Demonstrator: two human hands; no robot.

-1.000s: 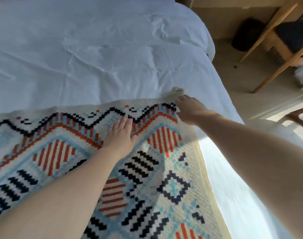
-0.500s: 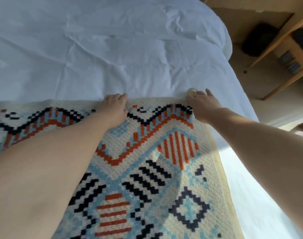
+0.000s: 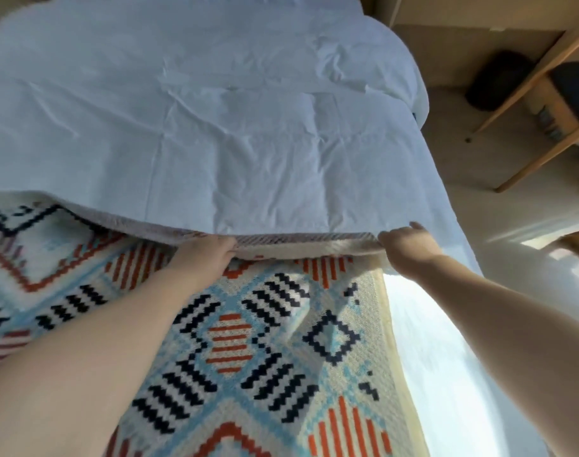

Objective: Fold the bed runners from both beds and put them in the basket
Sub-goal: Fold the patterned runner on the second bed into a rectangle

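A cream bed runner [image 3: 274,341] with orange, black and light-blue geometric patterns lies across the near end of a white bed [image 3: 215,120]. Its far edge is lifted off the duvet and curled back toward me, showing a pale underside. My left hand [image 3: 206,253] grips that edge near the middle. My right hand [image 3: 405,247] pinches the same edge at the runner's right corner. No basket is in view.
The bed's right side drops to a beige floor [image 3: 499,206]. A wooden chair or desk frame [image 3: 545,103] stands at the right, with a dark bag [image 3: 494,80] on the floor behind it. Bright sunlight falls across the bed's right side.
My hands went from resting flat on the runner to gripping its far edge. That edge has lifted off the duvet and started to roll back toward me.
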